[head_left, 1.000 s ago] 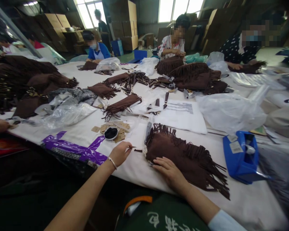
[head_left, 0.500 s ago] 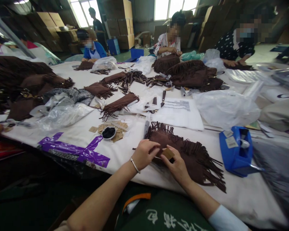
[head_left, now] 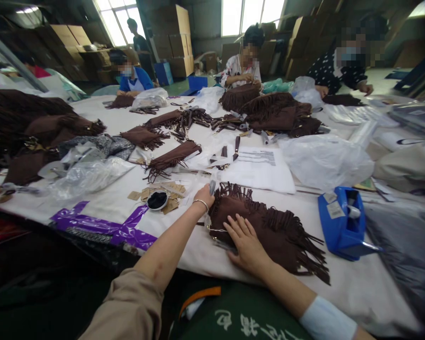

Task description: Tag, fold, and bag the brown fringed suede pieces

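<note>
A brown fringed bag (head_left: 269,231) lies on the white-covered table in front of me, its long fringe spread to the right. My right hand (head_left: 247,241) rests flat on it with fingers spread. A thin white string (head_left: 218,230) shows on the bag just left of those fingers. Further forward, my left hand (head_left: 203,194) reaches to the bag's upper left corner, its fingers drawn together by a small grey piece (head_left: 212,187). Whatever those fingers grip is too small to name. Left of that hand are a white dish (head_left: 157,200) with black contents and several tan square tags (head_left: 177,190).
A blue tape dispenser (head_left: 342,224) stands right of the bag. Clear plastic bags (head_left: 326,158), a printed white sheet (head_left: 262,165) and more fringed bags (head_left: 173,158) lie beyond. Purple tape (head_left: 102,224) marks the table's near edge. Several people work around the table.
My left hand has moved forward and left from the bag's near side to its upper left corner. My right hand has gone from holding a tan square tag to lying flat on the bag.
</note>
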The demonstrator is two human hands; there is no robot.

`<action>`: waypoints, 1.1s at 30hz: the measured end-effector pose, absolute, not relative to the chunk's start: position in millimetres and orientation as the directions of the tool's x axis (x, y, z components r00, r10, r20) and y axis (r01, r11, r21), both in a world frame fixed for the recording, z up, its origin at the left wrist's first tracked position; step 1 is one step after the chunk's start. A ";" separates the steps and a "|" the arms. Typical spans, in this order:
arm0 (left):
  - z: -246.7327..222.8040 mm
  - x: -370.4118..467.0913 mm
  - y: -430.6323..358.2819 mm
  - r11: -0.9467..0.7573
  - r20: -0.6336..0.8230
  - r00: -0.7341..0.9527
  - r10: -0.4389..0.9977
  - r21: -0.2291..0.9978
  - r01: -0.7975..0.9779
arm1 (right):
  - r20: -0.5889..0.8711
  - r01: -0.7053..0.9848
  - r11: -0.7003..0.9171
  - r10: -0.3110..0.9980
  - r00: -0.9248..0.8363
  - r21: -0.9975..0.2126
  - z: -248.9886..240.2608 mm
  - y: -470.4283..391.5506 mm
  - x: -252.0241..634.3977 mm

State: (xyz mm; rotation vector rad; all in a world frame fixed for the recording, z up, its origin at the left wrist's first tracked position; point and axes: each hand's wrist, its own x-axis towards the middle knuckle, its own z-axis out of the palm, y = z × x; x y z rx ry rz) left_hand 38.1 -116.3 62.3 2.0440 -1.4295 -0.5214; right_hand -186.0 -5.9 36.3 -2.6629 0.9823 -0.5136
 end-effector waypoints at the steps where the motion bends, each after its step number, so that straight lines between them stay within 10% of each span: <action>1: 68.9 42.2 -114.3 -0.266 0.019 0.369 -0.929 0.660 -0.702 | 0.240 -0.593 -0.732 -0.675 0.697 -0.336 33.6 -3.4 -185.9; 8: 117.2 89.7 3.1 -0.118 0.299 0.496 -0.815 0.753 -0.648 | 0.260 -0.591 -0.751 -0.658 0.707 -0.295 28.7 -3.9 -194.4; 11: 113.1 83.2 83.0 0.131 0.424 0.232 -0.876 0.670 -0.731 | 0.271 -0.562 -0.773 -0.631 0.727 -0.294 26.3 -8.3 -198.3; 19: 95.4 21.4 136.6 0.312 -0.039 -0.429 -0.902 0.629 -0.713 | 0.261 -0.513 -0.800 -0.591 0.763 -0.312 16.4 -12.1 -202.9; 28: 40.0 -54.9 68.5 0.374 0.092 -0.371 -0.924 0.413 -0.830 | -0.030 -0.456 -0.692 -0.533 0.845 -0.559 63.8 -28.0 -216.2; 33: 45.8 -43.2 97.1 0.187 0.111 -0.161 -0.981 0.769 -0.611 | -0.041 -0.476 -0.744 -0.521 0.853 -0.469 63.3 -14.4 -216.5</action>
